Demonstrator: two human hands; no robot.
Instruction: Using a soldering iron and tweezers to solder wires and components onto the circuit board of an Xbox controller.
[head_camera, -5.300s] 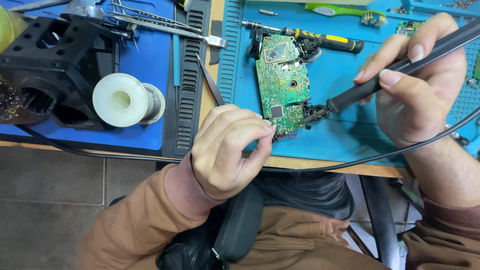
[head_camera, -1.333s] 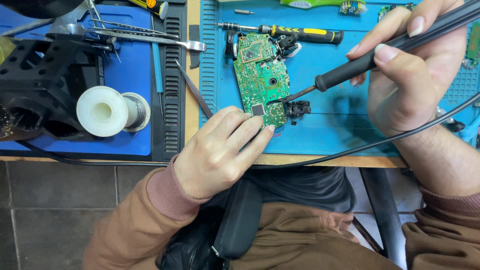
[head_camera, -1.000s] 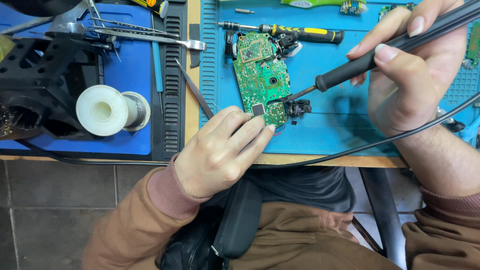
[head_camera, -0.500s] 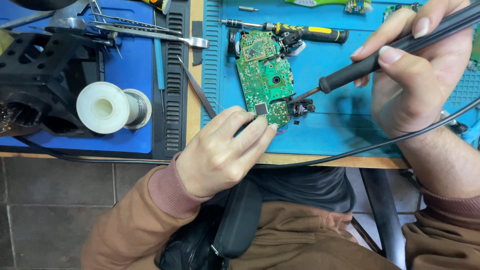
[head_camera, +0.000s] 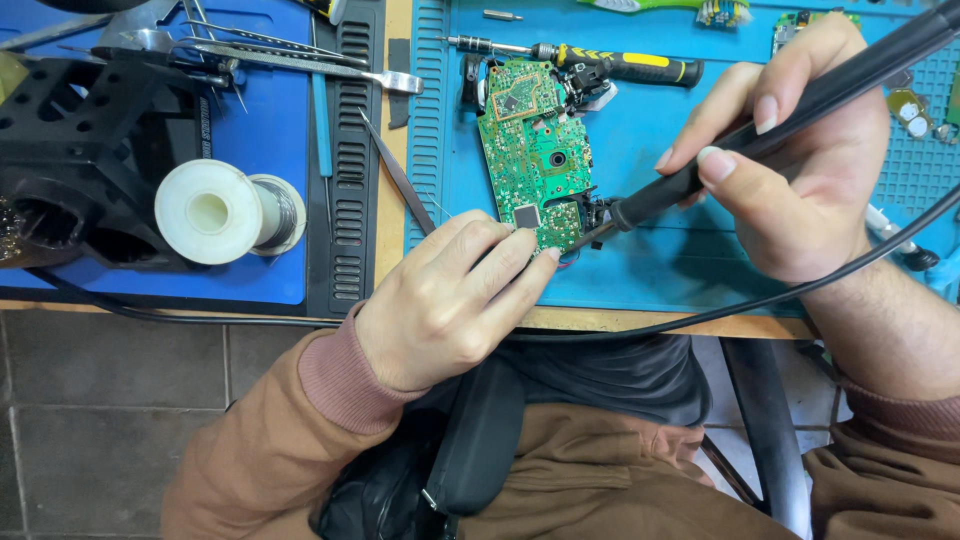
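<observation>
One green circuit board (head_camera: 532, 150), left hand (head_camera: 450, 300) grip pinching perhaps fine wire, right hand (head_camera: 800, 190) grip holding one soldering iron (head_camera: 760, 130)

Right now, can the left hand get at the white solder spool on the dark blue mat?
Probably yes. The left hand rests at the green circuit board's lower edge, and the white solder spool lies further left on the dark blue mat. Only flat mat ridges and thin metal tweezers lie between; nothing tall blocks it.

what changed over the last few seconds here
Little changed. The right hand tilted the soldering iron slightly, its tip staying at the lower edge of the green circuit board. The left hand kept steadying that board. The solder spool stayed put.
</observation>
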